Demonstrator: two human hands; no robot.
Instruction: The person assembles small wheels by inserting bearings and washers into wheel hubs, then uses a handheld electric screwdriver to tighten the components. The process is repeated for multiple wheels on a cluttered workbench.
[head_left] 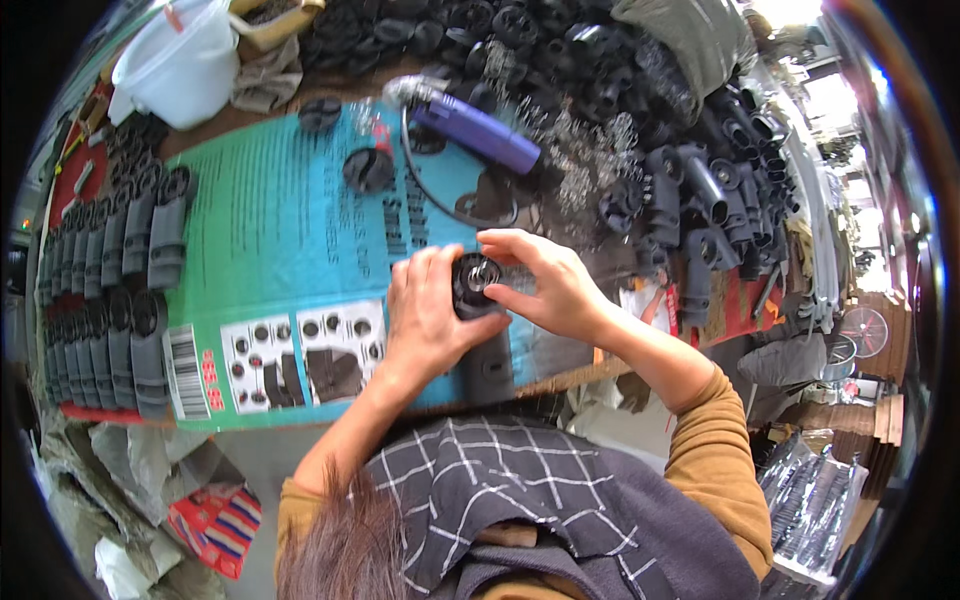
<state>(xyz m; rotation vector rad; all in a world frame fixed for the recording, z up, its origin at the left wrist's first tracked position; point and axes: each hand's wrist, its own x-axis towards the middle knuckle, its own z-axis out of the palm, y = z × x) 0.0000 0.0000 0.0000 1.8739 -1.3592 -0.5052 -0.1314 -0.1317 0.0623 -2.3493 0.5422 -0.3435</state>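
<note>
My left hand point(425, 310) is wrapped round a dark plastic housing point(490, 372), whose round black end point(463, 298) faces up near the front edge of the table. In that round opening sits a shiny metal coil spring point(482, 274). My right hand point(548, 287) comes in from the right, thumb and forefinger closed about the spring. The fingertips partly cover the opening, so how deep the spring sits cannot be told. Below both hands lies a printed blue-green cardboard sheet point(270, 240).
Rows of grey housings point(125, 235) stand at the left. Beyond my hands lie a purple corded tool point(480, 132), loose springs point(580, 165) and a round black part point(368, 170). Black parts point(540, 50) heap at the back, more housings point(700, 190) at right. A white bucket point(180, 75) stands far left.
</note>
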